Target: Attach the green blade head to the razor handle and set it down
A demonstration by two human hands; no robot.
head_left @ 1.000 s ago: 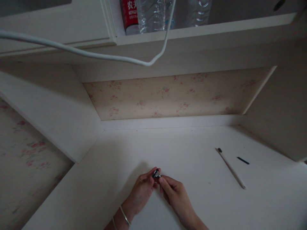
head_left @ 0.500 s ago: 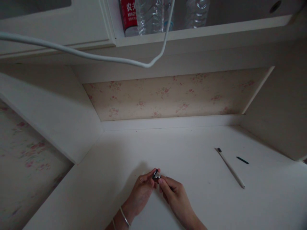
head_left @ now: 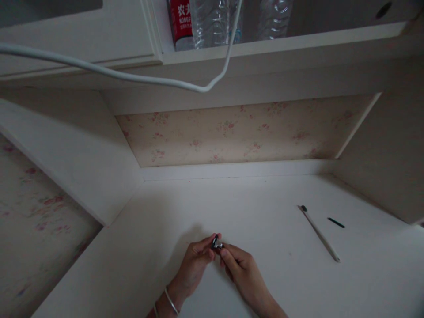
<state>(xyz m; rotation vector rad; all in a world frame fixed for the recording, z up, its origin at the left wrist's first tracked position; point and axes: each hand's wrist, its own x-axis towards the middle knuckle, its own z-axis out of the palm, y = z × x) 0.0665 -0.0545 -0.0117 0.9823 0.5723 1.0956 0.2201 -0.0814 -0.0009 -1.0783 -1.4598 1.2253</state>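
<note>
Above the white desktop [head_left: 258, 207], near its front, my two hands meet around a small black and shiny silver object [head_left: 217, 244]. Its kind is too small to make out. My left hand [head_left: 197, 263] pinches the black side between thumb and fingers, a bangle [head_left: 171, 301] on its wrist. From the right, my right hand [head_left: 241, 267] grips the silver side with thumb and bent index finger. Its other fingers curl underneath and are partly hidden.
A slim whitish pen-like stick [head_left: 319, 235] with a dark end and a short black stick [head_left: 336, 222] lie to the right. Overhead, a white cable [head_left: 149, 80] crosses in front of a shelf [head_left: 298, 44] with clear plastic bottles [head_left: 212, 24]. Side panels [head_left: 73, 145] flank the desk.
Both hands stay almost where they were, still on the small object, which has tilted slightly. The view has shifted very little.
</note>
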